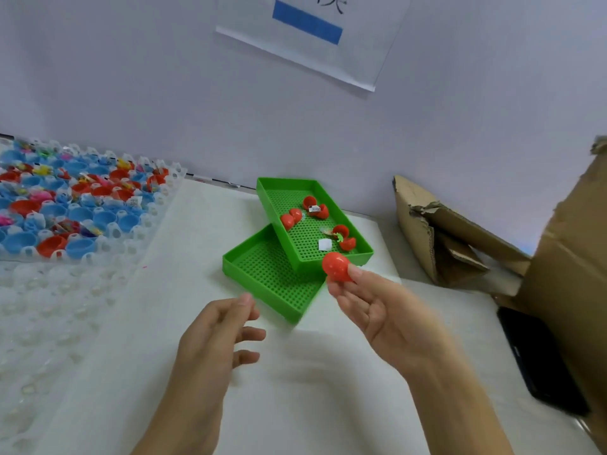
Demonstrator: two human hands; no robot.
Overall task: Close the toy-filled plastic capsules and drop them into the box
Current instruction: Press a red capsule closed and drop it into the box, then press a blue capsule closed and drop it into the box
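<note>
Capsule (335, 266), a closed red ball pinched at the right hand's (377, 310) fingertips near frame centre, looks light, hard and slippery, best held across its middle, while the left hand (216, 326) hangs loose and empty, the cardboard box (568, 264) at right.

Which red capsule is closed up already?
The red capsule pinched in the right hand is closed into a whole ball. The other red capsules lie open in halves in the upper green tray.
</note>
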